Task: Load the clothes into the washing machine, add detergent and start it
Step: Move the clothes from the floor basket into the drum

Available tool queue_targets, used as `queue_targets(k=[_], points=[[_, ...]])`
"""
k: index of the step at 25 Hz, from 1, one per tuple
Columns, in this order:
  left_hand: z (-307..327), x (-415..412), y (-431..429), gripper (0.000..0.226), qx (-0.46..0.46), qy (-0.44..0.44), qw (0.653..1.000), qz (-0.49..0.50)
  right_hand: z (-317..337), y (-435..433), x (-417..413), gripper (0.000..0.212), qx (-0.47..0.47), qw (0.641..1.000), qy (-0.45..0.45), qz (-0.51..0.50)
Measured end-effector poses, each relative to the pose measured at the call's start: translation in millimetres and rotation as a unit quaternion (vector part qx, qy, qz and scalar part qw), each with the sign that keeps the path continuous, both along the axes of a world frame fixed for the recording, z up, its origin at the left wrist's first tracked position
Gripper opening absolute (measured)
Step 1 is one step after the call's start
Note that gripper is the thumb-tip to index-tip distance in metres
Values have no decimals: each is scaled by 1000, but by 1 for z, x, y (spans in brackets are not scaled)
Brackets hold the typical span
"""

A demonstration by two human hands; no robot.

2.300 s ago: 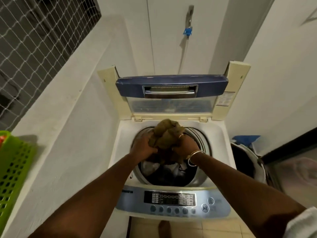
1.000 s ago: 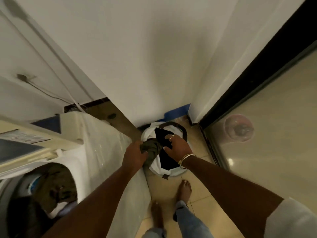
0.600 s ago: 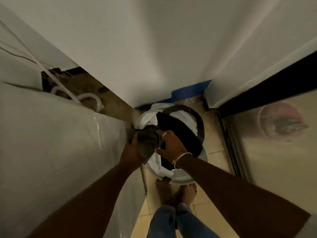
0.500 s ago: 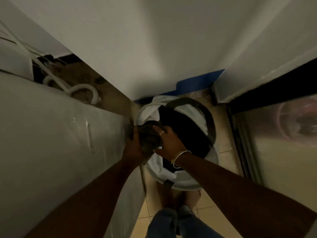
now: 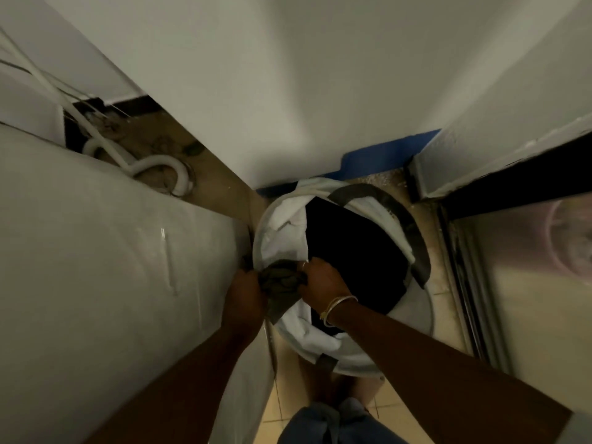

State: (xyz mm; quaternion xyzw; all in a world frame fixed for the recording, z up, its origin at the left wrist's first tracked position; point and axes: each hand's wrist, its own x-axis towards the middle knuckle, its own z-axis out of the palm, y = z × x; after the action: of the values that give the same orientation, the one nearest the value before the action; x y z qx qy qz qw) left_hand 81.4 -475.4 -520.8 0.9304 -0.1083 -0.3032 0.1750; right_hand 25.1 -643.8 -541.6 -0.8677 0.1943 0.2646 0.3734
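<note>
Two hands meet on one dark garment [image 5: 280, 283] in the head view. The left hand [image 5: 245, 296] grips its left end close by the washer's side [image 5: 96, 283], and the right hand [image 5: 320, 282] holds its right end with curled fingers, so the bunch lies crosswise between them at the hamper's near-left rim [image 5: 275, 238]. The drum, seen at lower left a second ago, is now out of frame, so the lift probably goes up and left with the left hand nearer; grip and place match half a second ago.

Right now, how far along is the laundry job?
Done: unclear; the drum of the washing machine is out of view. In hand: left hand and right hand grip a dark garment at the edge of the laundry bag. Left: load it, add detergent, start.
</note>
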Motion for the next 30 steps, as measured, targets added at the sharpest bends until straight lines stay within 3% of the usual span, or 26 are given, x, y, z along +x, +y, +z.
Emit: queue_targets(k=[4, 6, 8, 9, 10, 12, 13, 15, 17, 19, 20, 22, 23, 25, 27, 30], points=[[117, -9, -15, 29, -35, 15, 999, -10, 110, -17, -17, 30, 21, 999, -24, -44], [198, -9, -26, 45, -74, 50, 996, -27, 178, -26, -21, 28, 26, 997, -45, -65], [277, -12, -33, 70, -159, 90, 983, 29, 247, -28, -23, 30, 29, 994, -79, -75], [315, -14, -35, 71, -177, 78, 980, 41, 282, -28, -25, 35, 33, 990, -112, -82], [349, -14, -37, 59, -180, 46, 982, 30, 315, -29, -26, 42, 36, 985, -140, -94], [408, -13, -36, 13, -191, -25, 981, 19, 378, -27, -33, 52, 54, 973, -193, -119], [430, -9, -37, 4, -200, -45, 979, 20, 404, -27, -35, 57, 60, 969, -207, -118], [469, -3, -34, 5, -219, -56, 973, 43, 443, -20, -45, 80, 80, 966, -214, -120], [509, -5, -28, 2, -250, -69, 963, 67, 466, -7, -60, 109, 65, 975, -159, -143], [545, -14, -21, 3, -292, -83, 949, 88, 472, 10, -79, 103, 91, 970, -91, -205], [563, -21, -18, 4, -311, -90, 941, 99, 473, 22, -86, 84, 168, 946, -44, -272], [598, -38, -8, 6, -353, -91, 923, 127, 484, 45, -97, 47, 379, 820, 30, -427], [613, -45, -2, 7, -378, -83, 911, 142, 485, 51, -98, 40, 418, 772, 3, -480], [641, -61, 12, 10, -442, -44, 879, 175, 462, 47, -80, 51, 483, 677, -90, -548], [668, -78, 34, 13, -494, -23, 845, 201, 488, 60, -64, 74, 528, 600, -135, -586], [703, -95, 76, 13, -537, -21, 808, 242, 573, 95, -73, 63, 573, 567, -215, -551]])
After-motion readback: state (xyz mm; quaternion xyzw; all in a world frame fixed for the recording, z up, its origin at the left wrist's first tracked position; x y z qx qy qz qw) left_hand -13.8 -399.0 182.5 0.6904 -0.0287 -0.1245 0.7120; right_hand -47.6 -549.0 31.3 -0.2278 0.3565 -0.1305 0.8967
